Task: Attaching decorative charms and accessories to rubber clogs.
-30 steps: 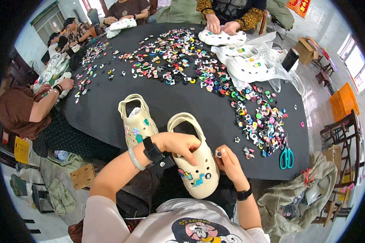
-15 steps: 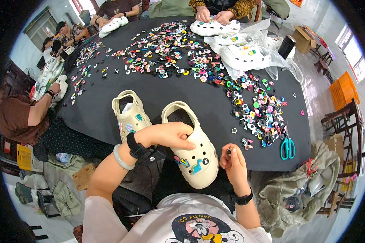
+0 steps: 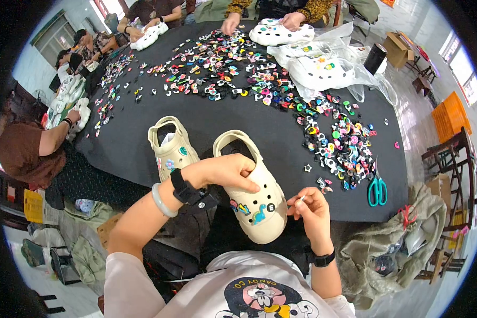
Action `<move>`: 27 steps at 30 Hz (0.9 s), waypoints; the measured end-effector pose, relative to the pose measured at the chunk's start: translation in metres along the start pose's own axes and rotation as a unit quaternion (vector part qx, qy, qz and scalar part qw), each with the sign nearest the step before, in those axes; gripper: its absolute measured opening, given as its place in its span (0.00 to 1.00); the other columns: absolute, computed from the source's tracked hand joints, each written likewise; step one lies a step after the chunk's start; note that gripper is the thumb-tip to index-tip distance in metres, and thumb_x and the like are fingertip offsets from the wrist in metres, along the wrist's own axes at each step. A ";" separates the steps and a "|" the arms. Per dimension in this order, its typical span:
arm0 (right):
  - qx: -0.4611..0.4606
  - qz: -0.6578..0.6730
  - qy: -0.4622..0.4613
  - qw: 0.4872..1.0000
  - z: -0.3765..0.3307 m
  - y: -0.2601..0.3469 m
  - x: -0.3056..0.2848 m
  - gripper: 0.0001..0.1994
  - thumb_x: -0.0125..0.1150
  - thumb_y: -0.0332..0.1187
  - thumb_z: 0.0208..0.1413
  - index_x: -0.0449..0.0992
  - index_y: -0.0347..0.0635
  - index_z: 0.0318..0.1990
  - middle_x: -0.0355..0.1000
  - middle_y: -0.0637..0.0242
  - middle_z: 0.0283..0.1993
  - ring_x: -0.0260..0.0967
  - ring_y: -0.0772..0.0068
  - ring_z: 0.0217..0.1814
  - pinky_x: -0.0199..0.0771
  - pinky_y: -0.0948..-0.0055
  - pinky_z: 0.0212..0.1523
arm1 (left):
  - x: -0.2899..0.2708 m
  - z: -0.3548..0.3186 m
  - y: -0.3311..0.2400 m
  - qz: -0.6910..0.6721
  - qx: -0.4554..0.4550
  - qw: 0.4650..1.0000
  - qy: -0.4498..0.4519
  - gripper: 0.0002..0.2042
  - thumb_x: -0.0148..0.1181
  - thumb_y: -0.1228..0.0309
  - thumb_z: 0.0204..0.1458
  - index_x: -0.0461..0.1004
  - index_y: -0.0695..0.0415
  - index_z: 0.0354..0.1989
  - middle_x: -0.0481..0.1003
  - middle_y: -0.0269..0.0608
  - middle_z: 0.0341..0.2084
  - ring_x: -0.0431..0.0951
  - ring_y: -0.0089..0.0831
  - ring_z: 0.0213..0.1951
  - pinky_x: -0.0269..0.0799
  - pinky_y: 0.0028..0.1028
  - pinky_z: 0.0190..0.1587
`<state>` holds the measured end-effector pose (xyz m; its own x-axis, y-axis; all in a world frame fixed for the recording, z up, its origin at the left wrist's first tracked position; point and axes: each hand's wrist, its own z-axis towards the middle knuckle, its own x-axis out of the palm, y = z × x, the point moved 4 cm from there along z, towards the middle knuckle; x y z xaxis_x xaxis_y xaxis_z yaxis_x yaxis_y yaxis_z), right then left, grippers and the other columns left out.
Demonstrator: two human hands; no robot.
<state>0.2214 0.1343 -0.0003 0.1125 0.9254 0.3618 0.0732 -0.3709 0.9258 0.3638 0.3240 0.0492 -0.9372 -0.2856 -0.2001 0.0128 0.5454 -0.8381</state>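
My left hand [image 3: 237, 173] is closed round the upper of a beige clog [image 3: 273, 227], with its fingers inside the foot opening and the thumb on top. The clog's toe points toward me. On the toe sit a blue dinosaur charm [image 3: 258, 216], a small dark charm [image 3: 271, 207] and some colourful charms [image 3: 241, 208]; several holes are bare. Just right of the toe, my right hand [image 3: 311, 211] pinches a small pale charm [image 3: 302, 198], too small to make out fully. A second beige clog [image 3: 187, 154] with flower and leaf charms stands left, partly behind my left wrist.
Loose charms [image 3: 342, 143] lie heaped across the black table [image 3: 206, 114]. Teal-handled scissors [image 3: 377, 192] lie by its right edge. White clogs in clear plastic [image 3: 323, 71] and a black cylinder [image 3: 374, 59] stand at the far right. Other people handle white clogs [image 3: 281, 33] around the table.
My right hand has turned and shifted slightly right, with the charm still pinched. Across the table, a person's hand has moved from a white clog to the charm pile.
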 end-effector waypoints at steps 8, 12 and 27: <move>0.018 -0.063 0.037 0.997 0.001 0.001 0.004 0.05 0.54 0.30 0.61 0.67 0.40 0.39 0.68 0.70 0.33 0.64 0.82 0.30 0.65 0.82 0.31 | 0.004 0.001 -0.002 0.049 0.018 0.998 -0.028 0.18 0.64 0.64 0.50 0.73 0.66 0.44 0.79 0.42 0.37 0.77 0.24 0.38 0.74 0.25 0.41; -0.077 -0.354 0.095 0.927 -0.004 0.026 0.031 0.20 0.73 0.40 0.44 0.68 0.38 0.36 0.66 0.64 0.31 0.67 0.71 0.30 0.68 0.74 0.31 | 0.007 0.000 -0.012 -0.008 0.017 0.999 0.042 0.20 0.65 0.64 0.50 0.73 0.65 0.47 0.78 0.42 0.38 0.78 0.24 0.38 0.74 0.24 0.40; -0.169 -0.461 0.017 0.871 -0.038 -0.001 0.036 0.25 0.80 0.41 0.31 0.67 0.39 0.29 0.62 0.64 0.27 0.62 0.68 0.24 0.65 0.72 0.24 | 0.056 0.015 0.018 -0.196 -0.097 0.960 0.175 0.28 0.65 0.83 0.40 0.69 0.62 0.55 0.75 0.45 0.50 0.75 0.33 0.50 0.69 0.33 0.54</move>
<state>0.1878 0.1711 0.0155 0.1316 0.8215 -0.5548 -0.1797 0.5702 0.8016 0.3169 0.3059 0.0152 -0.9170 -0.2357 0.3219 -0.3980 0.5963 -0.6971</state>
